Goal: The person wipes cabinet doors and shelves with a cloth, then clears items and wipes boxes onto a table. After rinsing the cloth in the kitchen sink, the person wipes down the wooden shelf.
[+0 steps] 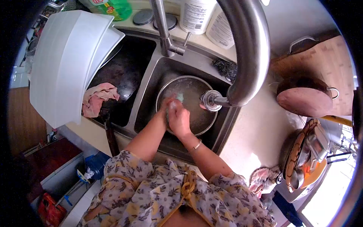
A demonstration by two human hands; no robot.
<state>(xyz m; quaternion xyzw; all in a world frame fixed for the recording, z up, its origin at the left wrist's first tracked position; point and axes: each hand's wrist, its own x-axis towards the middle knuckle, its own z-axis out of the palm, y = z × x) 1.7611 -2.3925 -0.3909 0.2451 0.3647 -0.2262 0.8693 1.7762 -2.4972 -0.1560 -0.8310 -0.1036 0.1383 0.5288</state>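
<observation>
My left hand (167,105) and my right hand (179,118) are closed together over a round metal basin (214,120) that holds water. Between and beyond the fingers shows a bit of pale green cloth (180,97), mostly hidden by the hands. Both hands look wet. The basin sits in the right bowl of a steel double sink (140,102). Just right of the hands, the faucet spray head (211,101) hangs over the basin rim, and a small pinkish piece shows beside it.
Stacked white containers (66,64) lean over the left sink bowl, where a dark wok (121,75) and a pink rag (100,98) lie. A curved faucet (251,53) arches close above. A copper-coloured pan (304,100) and a basket (297,155) stand on the right.
</observation>
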